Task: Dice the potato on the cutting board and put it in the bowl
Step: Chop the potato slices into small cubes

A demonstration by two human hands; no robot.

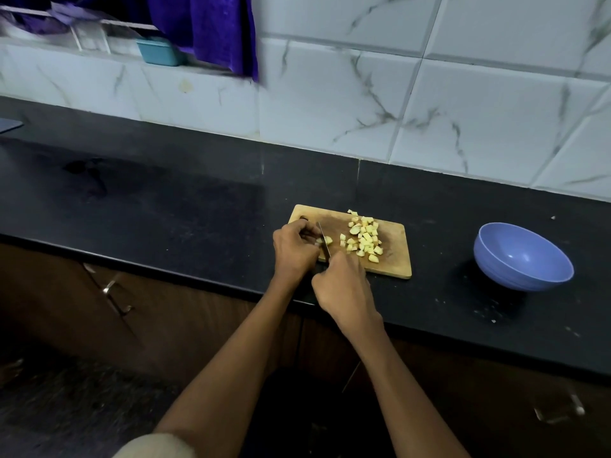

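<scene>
Item 1: rectangular wooden cutting board (393, 259), lying flat on the black stone counter (198, 200) near its front edge, with a handle hole at its far left corner partly hidden by the left hand.

Item 2: small pale-yellow remaining piece of potato (327, 240), on the left part of the board, touching the knife blade on its right side. The left hand (294, 249) has its fingers curled round this piece, its grip closed on it.

Item 3: kitchen knife with narrow steel blade (324, 241), the blade running from the far side of the board toward the person, tip away from the person, standing against the piece of potato. The right hand (344, 289) grips the handle, which the hand hides entirely.

Item 4: heap of diced pale-yellow potato cubes (363, 238), some with brown skin showing, on the middle and right of the board, apart from the blade.

Item 5: round lavender-blue plastic bowl (524, 256), on the counter well to the right of the board, tilted with its opening toward the camera; no potato inside it.

Item 6: white marble-patterned tiled wall (429, 110) behind the counter.

Item 7: purple cloth (211, 31) hanging at the upper left, beside a small teal rectangular container (158, 51) on a ledge.

Item 8: dark brown wooden cabinet fronts (99, 309) with metal handles below the counter.

Item 9: small white specks scattered on the counter near the bowl.
</scene>
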